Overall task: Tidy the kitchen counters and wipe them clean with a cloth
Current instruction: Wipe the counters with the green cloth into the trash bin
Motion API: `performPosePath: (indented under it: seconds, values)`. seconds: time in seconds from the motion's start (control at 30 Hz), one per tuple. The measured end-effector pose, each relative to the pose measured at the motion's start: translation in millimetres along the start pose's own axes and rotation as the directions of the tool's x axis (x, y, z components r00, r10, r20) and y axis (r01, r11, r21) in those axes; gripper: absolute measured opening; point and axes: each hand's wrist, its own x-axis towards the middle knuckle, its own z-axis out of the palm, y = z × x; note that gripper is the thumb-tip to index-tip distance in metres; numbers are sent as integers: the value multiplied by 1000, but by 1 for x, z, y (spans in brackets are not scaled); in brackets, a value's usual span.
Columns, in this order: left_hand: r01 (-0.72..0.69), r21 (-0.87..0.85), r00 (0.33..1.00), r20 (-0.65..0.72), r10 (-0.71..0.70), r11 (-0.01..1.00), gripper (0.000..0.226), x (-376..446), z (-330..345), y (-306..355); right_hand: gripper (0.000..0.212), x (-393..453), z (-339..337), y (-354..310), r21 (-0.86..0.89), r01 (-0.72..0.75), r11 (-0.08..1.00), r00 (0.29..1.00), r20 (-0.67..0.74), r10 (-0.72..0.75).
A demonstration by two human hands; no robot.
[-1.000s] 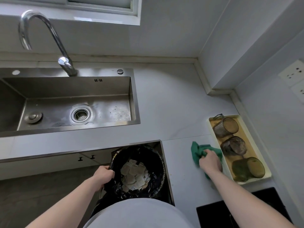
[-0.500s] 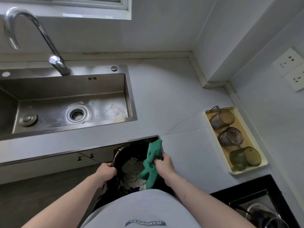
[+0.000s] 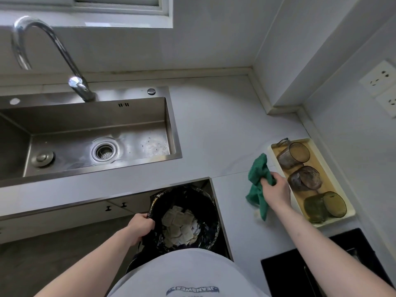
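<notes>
Soft, even daylight enters from the window at top, leaving bright glare on the faucet and sink floor. Wide-angle distortion bends the walls at the edges; shadows are faint, and the focus is slightly soft throughout.

Wears a pale grey T-shirt with blue mirrored lettering across the chest; both forearms bare, no sleeves, rings or watch visible.

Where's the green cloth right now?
The cloth is in the right hand, low right of centre in the head view, over the counter just left of the tray of cups and right of the bin.
</notes>
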Motion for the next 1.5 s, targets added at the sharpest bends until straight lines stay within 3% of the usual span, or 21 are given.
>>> performPosePath:
  seconds: [0.13,0.23,0.33,0.47,0.63,0.8,1.03,1.1,1.2,1.27,1.33,1.43,1.5]
  values:
    - [14,0,1000,3,-14,1000,21,1,-1,-2,42,14,25,30,-255,-90,963,983,134,127]
    - [23,5,1000,3,-23,1000,25,2,-2,-4,55,-4,47,23,-393,-103,914,976,139,169]
    - [31,-1,999,-14,-31,1000,20,4,-2,-4,54,-8,67,-1,-373,-79,924,975,165,150]
    - [33,-7,999,-40,-33,999,16,-2,0,-4,45,-10,93,-34,-386,77,919,969,246,22]
    - [43,-52,997,-56,-46,998,17,-10,0,-5,37,2,120,-68,-401,173,899,960,274,-62]
    - [64,-86,995,-77,-70,994,15,-13,-1,-13,35,3,146,-101,-397,314,862,917,363,-166]
    - [70,-104,992,-94,-80,992,19,-15,-3,-22,30,-42,173,-113,-329,637,698,705,615,-353]
    - [70,-109,992,-95,-80,992,18,-16,-3,-21,28,-54,177,-108,-261,670,695,641,677,-363]
    - [67,-104,993,-88,-76,992,16,-17,-4,-20,31,-73,179,-101,-170,721,672,477,825,-303]
    - [59,-97,995,-72,-66,994,18,-15,-6,-20,33,-83,172,-94,-118,718,685,437,843,-313]
    - [52,-86,997,-58,-58,995,18,-13,-10,-20,31,-87,154,-92,-41,653,756,515,756,-404]
    - [41,-32,997,-65,-43,999,16,-13,-14,-18,29,-71,114,-91,48,494,868,742,498,-450]
    - [35,-3,998,-46,-35,999,16,-14,-16,-15,28,-47,86,-83,43,425,904,855,309,-416]
